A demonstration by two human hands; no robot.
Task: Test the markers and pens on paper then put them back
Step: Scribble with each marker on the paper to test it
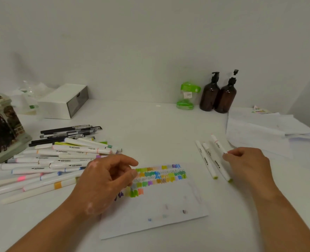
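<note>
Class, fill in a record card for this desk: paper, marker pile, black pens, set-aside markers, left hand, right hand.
Paper: flat at centre, rows of colour scribbles on its far half.
Marker pile: white-barrelled, heaped left of the paper.
Black pens: behind the pile.
Set-aside markers: three, right of the paper.
Left hand: fingers curled over the paper's left edge; any hold unclear.
Right hand: pinches the rightmost marker of the three.

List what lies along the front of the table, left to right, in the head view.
Ornament → marker pile → scribbled sheet → three markers → right hand, its fingers on the rightmost marker.
</note>
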